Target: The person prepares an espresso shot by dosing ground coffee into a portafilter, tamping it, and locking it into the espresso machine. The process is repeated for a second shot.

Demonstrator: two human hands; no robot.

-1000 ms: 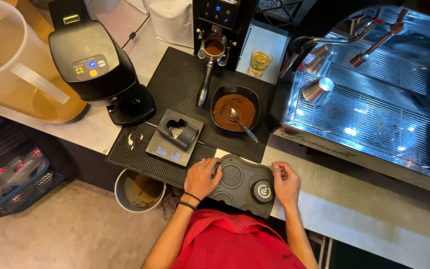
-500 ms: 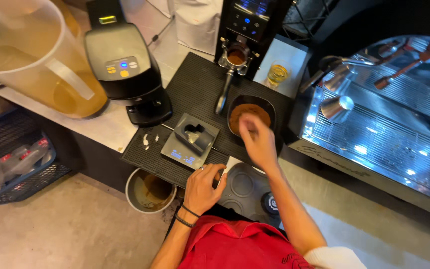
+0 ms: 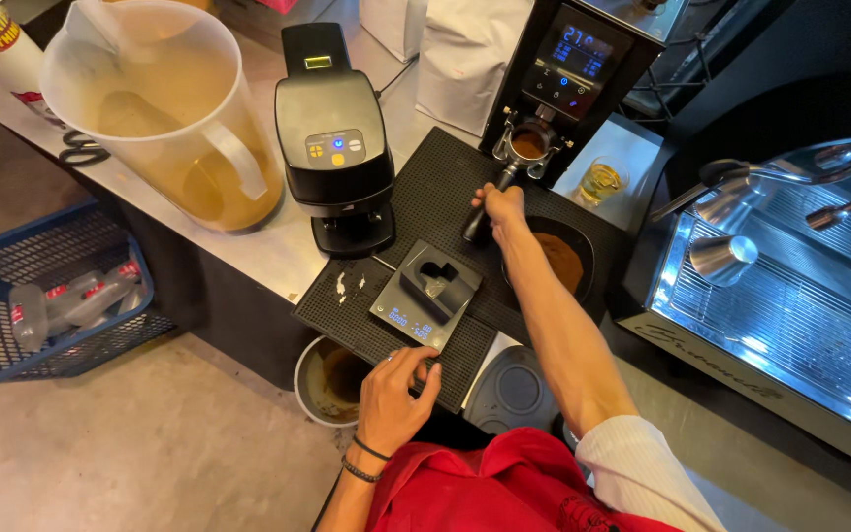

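Head view, the only one. Right hand [image 3: 500,205] is stretched out over the black mat [image 3: 425,202], fingers wrapped round the black handle of the portafilter [image 3: 527,146]. Portafilter basket sits under the grinder [image 3: 575,61] chute with brown grounds in it; the handle points back toward the person. Grinder screen is lit.

Left hand [image 3: 393,399] rests at the near edge of the mat, fingers curled over the edge just below the scale [image 3: 425,296]. Can't tell whether it pinches anything; it looks like it's only resting. Dark bands on that wrist.

Scale is on the mat, display lit, with a black holder block on top. Small white specks lie on the mat just left of it.

Bowl [image 3: 563,258] of brown grounds is on the mat, right of the scale, partly hidden by the right forearm.

A round grey pad [image 3: 512,392] lies at the counter edge near the person's chest, between the two arms.

Black tamping machine [image 3: 339,148] stands left of the mat, on the steel counter. Big clear jug [image 3: 155,108] with amber liquid is left of that.

Small glass [image 3: 600,180] with yellow liquid sits on a white tray right of the grinder.

Espresso machine [image 3: 790,286] is at far right, chrome top, steam wands above.

Bin [image 3: 332,379] is below the counter edge, next to the left hand. Blue crate [image 3: 12,296] with bottles is on the floor at left.
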